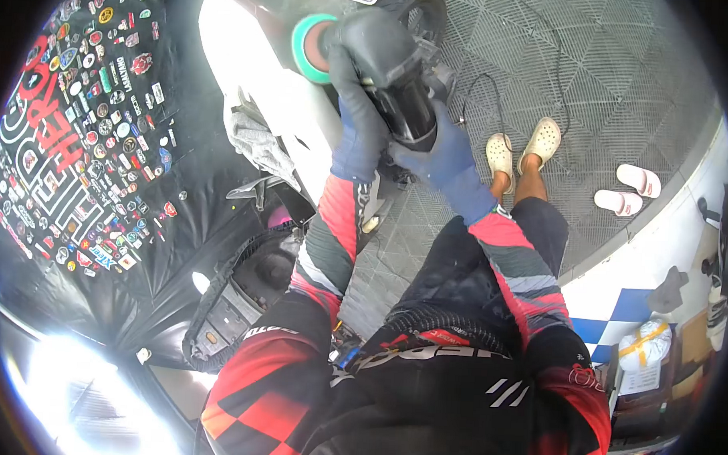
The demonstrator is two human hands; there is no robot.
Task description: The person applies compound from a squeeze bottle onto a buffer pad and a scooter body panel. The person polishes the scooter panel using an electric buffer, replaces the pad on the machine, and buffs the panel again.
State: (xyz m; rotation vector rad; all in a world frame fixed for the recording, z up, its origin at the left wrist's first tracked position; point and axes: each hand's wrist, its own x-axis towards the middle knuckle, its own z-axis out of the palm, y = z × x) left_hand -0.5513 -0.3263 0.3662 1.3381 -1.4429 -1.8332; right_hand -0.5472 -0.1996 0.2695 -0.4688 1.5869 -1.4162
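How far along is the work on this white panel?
Looks done: only setup, with the green-edged pad up beside the white panel. In hand: a polisher, held by left hand and right hand. Left: probably the polishing; the panel's finish cannot be judged.

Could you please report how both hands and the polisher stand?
Left hand on polisher's front, right hand around its rear. Green-edged pad beside white panel, contact unclear. Grey towel against panel, apparently clear of pad.

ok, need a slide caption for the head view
Gloved left hand and right hand hold a black polisher, its green-edged pad beside a white panel.
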